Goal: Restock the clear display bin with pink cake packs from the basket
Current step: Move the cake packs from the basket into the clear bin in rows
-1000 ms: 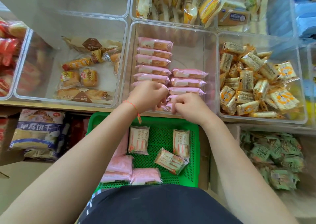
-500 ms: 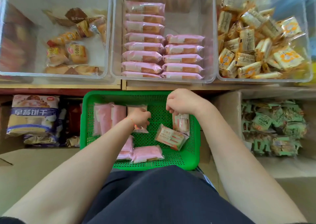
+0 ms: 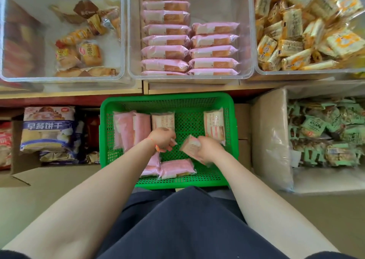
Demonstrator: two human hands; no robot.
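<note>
Both hands down in the green perforated plastic basket (image 3: 230, 140). Right hand (image 3: 207, 149) grips a cream-and-pink wrapped cake pack (image 3: 190, 145), tilted. Left hand (image 3: 163, 138) curled over the lower edge of another pale wrapped pack (image 3: 163, 121); grip unclear. Loose pink packs (image 3: 176, 167) lie beside them. Clear plastic display bin (image 3: 246, 41) above holds two rows of pink packs (image 3: 166, 52).

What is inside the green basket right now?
The green basket holds pink cake packs. The right hand grips one pack; the left hand reaches in. The forearms cover some packs, so a count isn't possible.
</note>
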